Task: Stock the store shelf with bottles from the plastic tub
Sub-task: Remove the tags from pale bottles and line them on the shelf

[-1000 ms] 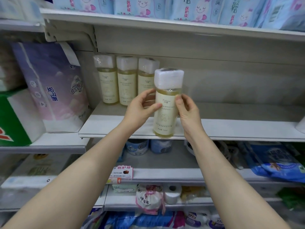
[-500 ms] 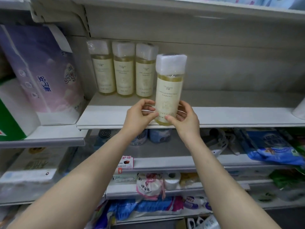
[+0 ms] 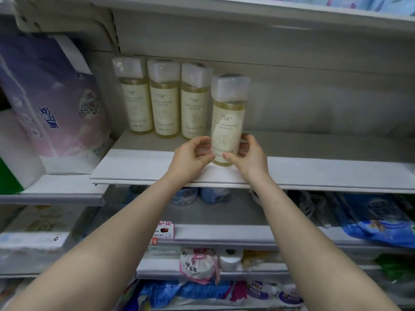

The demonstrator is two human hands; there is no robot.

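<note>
Stocking shelf (image 3: 336,171): you work on the white board in the middle of the rack. Its stock starts at the left back corner, so I judge that you fill from there rightward.
Pack of paper rolls (image 3: 56,108): it stands on the neighbouring board, past the shelf's left edge. It walls off that side, which likely explains why the row begins hard against it.
Row of three bottles (image 3: 165,104): they stand upright side by side along the back edge, labels facing you and wrapped caps up. That sets the pattern the next one should match.
Bottle (image 3: 228,122): you hold it upright near the front edge, just right of the row and in front of it. Its base is at the board, though whether it rests there or hangs just above I cannot tell. The label faces out, probably so that it can slide straight back into line.
Left hand (image 3: 190,157): your fingers curl round the bottle's lower left side with the thumb in front. Gripping it low keeps the label readable.
Right hand (image 3: 249,153): it mirrors the left, pinching the lower right side, so the tall bottle stays steady.
Tub: out of view.
</note>
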